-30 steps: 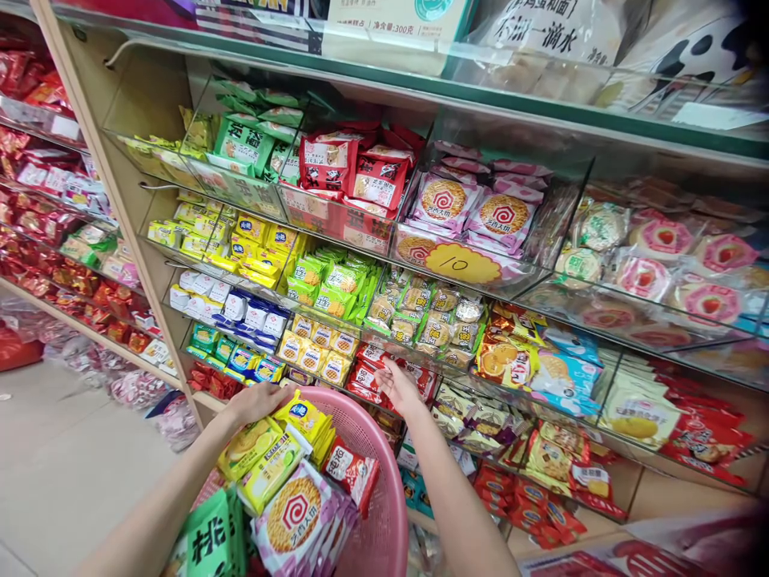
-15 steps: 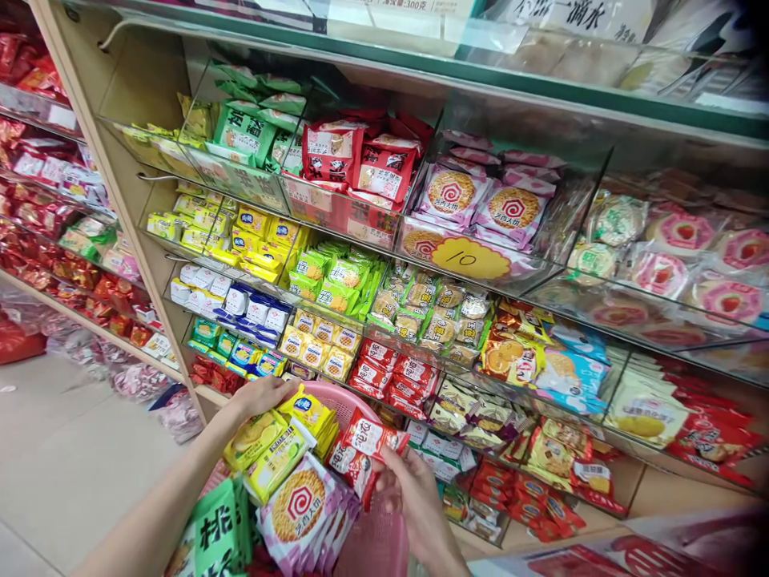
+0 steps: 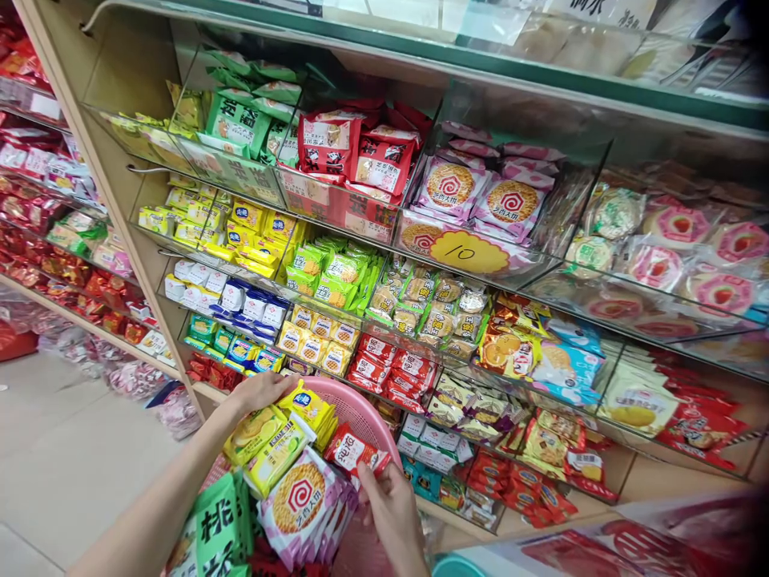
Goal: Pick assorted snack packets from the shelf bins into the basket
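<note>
A pink plastic basket (image 3: 376, 421) is in front of me, loaded with wrapped snacks. My left hand (image 3: 264, 393) is closed over its far-left rim, the thumb side hidden by packets. My right hand (image 3: 389, 493) pinches a red-and-white snack packet (image 3: 354, 450) between thumb and fingers, inside the basket's right side. Left of that packet are yellow biscuit packets (image 3: 276, 453) and blue-labelled yellow packets (image 3: 309, 409). Purple-and-white cracker packets (image 3: 300, 501) stand in a row in the middle, with green packets (image 3: 213, 525) at the lower left.
Shelving with clear dividers holds several kinds of snacks, including red packets (image 3: 384, 160) above and matching red-and-white packets (image 3: 393, 369) just beyond the basket. A yellow price tag (image 3: 469, 252) hangs on the upper shelf. At the bottom edge shows a turquoise rim (image 3: 457, 566).
My right hand has moved left and slightly down with the red-and-white packet, deeper over the basket. More of the basket's right rim shows. The left hand stays at the rim.
</note>
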Demonstrator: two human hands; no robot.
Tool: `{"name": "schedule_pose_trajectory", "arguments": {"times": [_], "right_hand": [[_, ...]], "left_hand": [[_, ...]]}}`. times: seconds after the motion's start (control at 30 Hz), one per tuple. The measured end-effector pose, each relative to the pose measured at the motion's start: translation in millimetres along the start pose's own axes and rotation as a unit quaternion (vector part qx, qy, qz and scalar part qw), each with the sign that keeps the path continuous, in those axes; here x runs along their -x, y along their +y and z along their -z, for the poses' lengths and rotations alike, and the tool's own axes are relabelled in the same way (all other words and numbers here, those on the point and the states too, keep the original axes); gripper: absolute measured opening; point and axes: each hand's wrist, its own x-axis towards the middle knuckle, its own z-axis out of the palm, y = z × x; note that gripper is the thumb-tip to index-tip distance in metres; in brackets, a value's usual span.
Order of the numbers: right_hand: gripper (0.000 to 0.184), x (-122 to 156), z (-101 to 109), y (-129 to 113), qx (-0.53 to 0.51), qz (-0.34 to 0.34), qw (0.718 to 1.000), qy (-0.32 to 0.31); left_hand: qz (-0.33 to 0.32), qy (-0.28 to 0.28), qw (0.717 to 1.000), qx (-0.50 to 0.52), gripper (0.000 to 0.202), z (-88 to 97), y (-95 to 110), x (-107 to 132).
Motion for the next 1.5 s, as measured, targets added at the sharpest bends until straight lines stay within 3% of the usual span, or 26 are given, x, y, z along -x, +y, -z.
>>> {"name": "schedule_pose_trajectory", "arguments": {"times": [0.23, 0.47, 0.7, 0.87, 0.97, 1.07, 1.17, 1.3, 1.5], "right_hand": [[0.048, 9, -4, -3, 0.108, 0.063, 0.992, -0.011], [0.049, 12, 3, -16, 0.155, 0.092, 0.983, -0.015], [0.046, 15, -3, -15, 0.220, 0.142, 0.965, -0.001], [0.044, 1, 19, -26, 0.275, 0.147, 0.949, 0.047], [0.039, -20, 37, -40, 0.182, 0.163, 0.967, 0.071], [0.026, -49, 47, -56, -0.092, 0.106, 0.988, 0.065], [0.027, -80, 49, -72, -0.300, 0.032, 0.951, 0.064], [0.008, -115, 48, -90, -0.396, -0.012, 0.917, 0.052], [0.013, -144, 44, -104, -0.487, -0.045, 0.871, 0.035]], "left_hand": [[-0.003, -0.028, 1.000, 0.009, 0.066, -0.2, -3, -1], [-0.001, -0.018, 1.000, 0.014, 0.062, -1.8, -5, -1], [-0.008, -0.027, 1.000, -0.001, 0.061, -1.1, 0, 4], [-0.011, -0.019, 1.000, 0.010, 0.060, 0.2, 3, 6], [-0.012, -0.023, 1.000, 0.014, 0.062, -0.4, 2, 5], [-0.007, -0.028, 1.000, 0.011, 0.067, -1.2, 1, 3], [-0.001, -0.029, 1.000, 0.008, 0.070, -1.7, 1, 3], [-0.005, -0.018, 1.000, 0.011, 0.066, -2.0, 1, 4], [-0.007, -0.008, 1.000, 0.010, 0.059, 0.6, 2, 6]]}}
